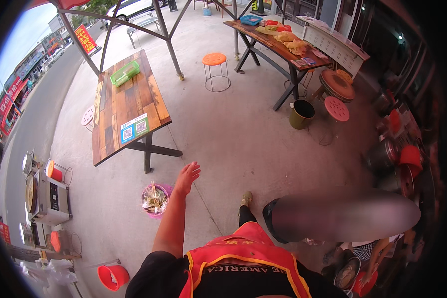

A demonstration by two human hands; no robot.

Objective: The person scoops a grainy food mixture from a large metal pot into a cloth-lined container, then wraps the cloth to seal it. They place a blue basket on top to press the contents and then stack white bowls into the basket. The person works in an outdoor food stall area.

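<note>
My left hand hangs in the air ahead of my body, its fingers extended and nothing in its grasp. Below and left of it in the view, a pink waste bin stands on the concrete, filled with used wooden skewers and crumpled tissue. Further ahead is a wood-plank table with dark crossed metal legs. A green plastic basket sits toward its far end, and printed code cards lie at the near corner. My right hand is out of view.
An orange stool stands ahead. A second table holds yellow and red bags, with an olive bucket beside it. A red bucket and a griddle cart are leftward. Another person's hands touch a red basin at right; blur covers part there.
</note>
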